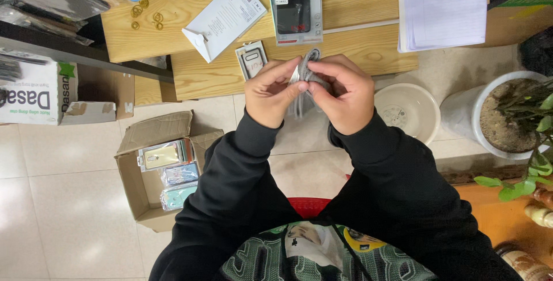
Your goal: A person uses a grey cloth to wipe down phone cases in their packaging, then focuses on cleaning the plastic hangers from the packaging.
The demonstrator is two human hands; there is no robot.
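Both hands meet over the edge of the light wooden table [357, 56], pinching one thing between them: a small grey soft phone case in a clear plastic sleeve [308, 68]. Left hand [271, 94] curled, thumb and forefinger closed tight on the sleeve's left edge. Right hand [343, 94] folded over the right side, fingers closed on the grey case, thumb on top. Clear plastic hangs down below the grip between the wrists.

Just beyond the grip on the table: a small boxed phone case with white frame [252, 59], to the left side. Further beyond: a long packaged dark phone case [295, 4] and a white printed card [226, 17]. Right of the grip, a white round plastic bowl [410, 111] on the floor, then a white plant pot [495, 114]. Below left of the grip, an open cardboard box [151, 169] holding packaged cases. Black sleeves run back from both wrists.
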